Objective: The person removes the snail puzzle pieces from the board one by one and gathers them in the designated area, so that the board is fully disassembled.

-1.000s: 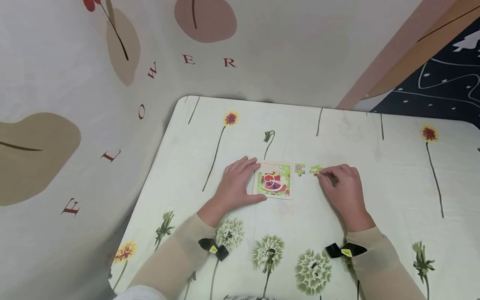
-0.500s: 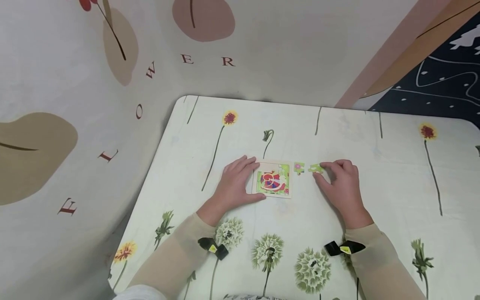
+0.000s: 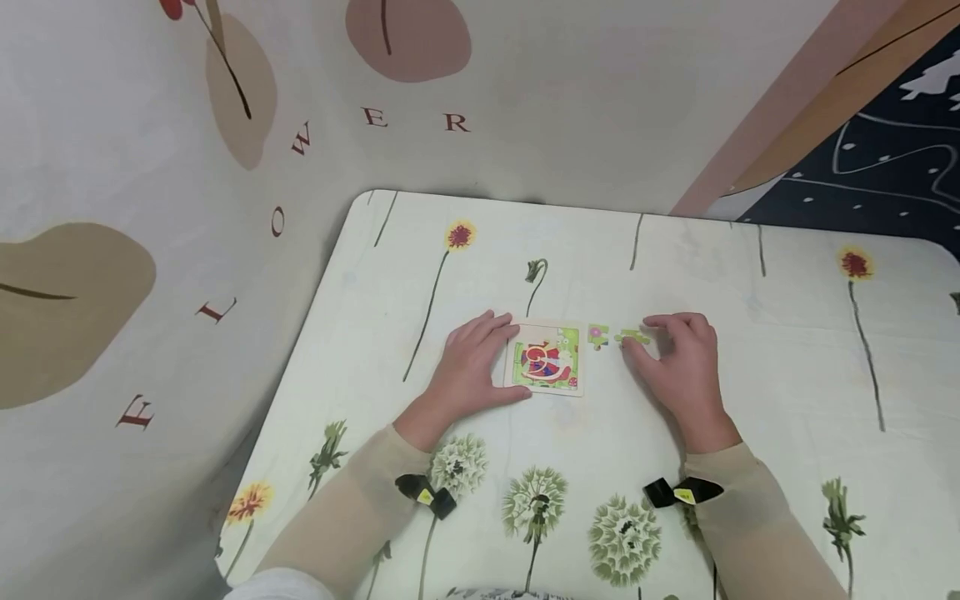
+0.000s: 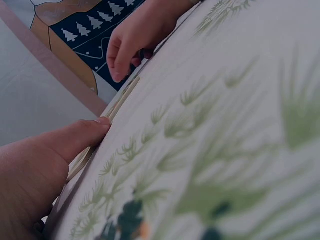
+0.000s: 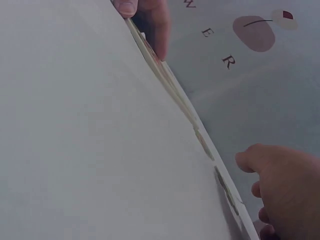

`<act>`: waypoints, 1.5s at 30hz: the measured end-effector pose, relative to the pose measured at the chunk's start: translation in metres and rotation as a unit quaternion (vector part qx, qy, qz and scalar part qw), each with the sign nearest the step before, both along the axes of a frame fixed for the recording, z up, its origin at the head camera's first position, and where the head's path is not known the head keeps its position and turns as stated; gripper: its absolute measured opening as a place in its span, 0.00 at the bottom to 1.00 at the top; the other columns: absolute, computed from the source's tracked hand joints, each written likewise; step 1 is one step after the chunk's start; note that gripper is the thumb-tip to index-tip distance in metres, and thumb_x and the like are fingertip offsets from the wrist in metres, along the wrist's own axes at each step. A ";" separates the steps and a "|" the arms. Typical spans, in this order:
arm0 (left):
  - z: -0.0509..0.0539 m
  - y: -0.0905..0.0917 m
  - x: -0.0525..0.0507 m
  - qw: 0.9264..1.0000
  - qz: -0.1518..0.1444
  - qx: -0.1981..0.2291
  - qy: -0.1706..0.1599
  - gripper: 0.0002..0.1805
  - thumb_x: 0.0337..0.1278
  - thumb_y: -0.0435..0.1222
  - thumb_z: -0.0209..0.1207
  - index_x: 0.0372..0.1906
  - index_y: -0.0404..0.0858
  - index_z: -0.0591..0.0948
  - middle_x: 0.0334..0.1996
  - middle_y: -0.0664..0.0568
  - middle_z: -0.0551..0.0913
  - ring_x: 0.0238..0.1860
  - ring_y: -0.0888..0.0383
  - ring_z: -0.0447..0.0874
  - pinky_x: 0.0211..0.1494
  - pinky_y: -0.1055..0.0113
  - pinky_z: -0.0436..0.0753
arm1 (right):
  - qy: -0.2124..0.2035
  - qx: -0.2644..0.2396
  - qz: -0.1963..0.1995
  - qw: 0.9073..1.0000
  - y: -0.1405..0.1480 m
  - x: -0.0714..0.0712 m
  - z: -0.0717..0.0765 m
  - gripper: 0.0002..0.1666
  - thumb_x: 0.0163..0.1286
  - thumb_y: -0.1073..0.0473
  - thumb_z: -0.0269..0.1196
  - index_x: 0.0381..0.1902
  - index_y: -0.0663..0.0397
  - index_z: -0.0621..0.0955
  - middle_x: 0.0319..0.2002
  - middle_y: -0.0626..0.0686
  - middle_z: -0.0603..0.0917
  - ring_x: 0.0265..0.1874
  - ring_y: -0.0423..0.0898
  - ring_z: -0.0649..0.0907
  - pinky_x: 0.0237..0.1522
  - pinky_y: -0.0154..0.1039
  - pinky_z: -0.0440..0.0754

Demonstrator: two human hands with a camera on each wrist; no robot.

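A small square jigsaw puzzle board with a bright red and green picture lies on the table. My left hand holds its left side, thumb along the near edge and fingers at the far left corner. Right of the board are two loose puzzle pieces: one with a pink flower, and a green piece farther right. My right hand is at the green piece, thumb and forefinger spread around it. In the right wrist view the thumb stands apart from the green piece, which lies flat.
The table wears a white cloth printed with flowers and dandelions. Behind and to the left hangs a pale curtain with printed letters, and a dark patterned part at the right.
The green piece has turned to lie more level. My right thumb and forefinger have gone from pinching its corner to standing spread around it. The left hand stays on the board.
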State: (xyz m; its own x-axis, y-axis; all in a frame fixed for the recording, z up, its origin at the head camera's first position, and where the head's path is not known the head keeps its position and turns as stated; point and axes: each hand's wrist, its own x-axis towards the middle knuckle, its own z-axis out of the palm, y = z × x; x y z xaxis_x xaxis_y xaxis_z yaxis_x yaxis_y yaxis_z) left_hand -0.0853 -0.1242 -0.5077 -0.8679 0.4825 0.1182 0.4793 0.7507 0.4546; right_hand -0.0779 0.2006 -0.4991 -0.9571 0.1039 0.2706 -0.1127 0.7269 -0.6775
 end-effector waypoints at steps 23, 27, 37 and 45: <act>-0.002 -0.001 0.000 1.000 -0.004 0.001 0.004 0.53 0.50 0.63 0.77 0.77 0.39 0.74 0.79 0.48 0.69 0.82 0.46 0.57 0.79 0.41 0.62 | -0.017 0.104 0.095 0.990 -0.071 -0.003 0.004 0.14 0.68 0.51 0.74 0.47 0.52 0.91 0.48 0.56 0.84 0.50 0.61 0.74 0.48 0.61 0.69; -0.003 -0.001 0.000 1.000 -0.003 0.002 0.004 0.53 0.50 0.63 0.77 0.77 0.39 0.74 0.79 0.48 0.69 0.83 0.45 0.57 0.79 0.41 0.62 | -0.010 0.131 0.079 0.988 -0.078 -0.002 0.007 0.14 0.67 0.52 0.74 0.46 0.53 0.91 0.47 0.56 0.86 0.50 0.62 0.75 0.46 0.61 0.71; -0.003 -0.002 0.000 1.000 0.001 0.008 0.006 0.53 0.49 0.62 0.77 0.76 0.39 0.75 0.79 0.47 0.69 0.82 0.45 0.58 0.78 0.40 0.63 | 0.000 0.152 0.068 0.986 -0.082 -0.003 0.009 0.15 0.68 0.52 0.74 0.47 0.55 0.91 0.47 0.58 0.87 0.49 0.63 0.77 0.46 0.61 0.74; -0.004 -0.001 -0.001 1.000 0.001 0.008 0.004 0.53 0.49 0.62 0.77 0.76 0.39 0.74 0.79 0.48 0.69 0.82 0.45 0.57 0.79 0.41 0.61 | 0.004 0.152 0.071 0.986 -0.081 -0.004 0.007 0.15 0.68 0.53 0.74 0.48 0.56 0.91 0.46 0.58 0.87 0.49 0.63 0.78 0.46 0.62 0.76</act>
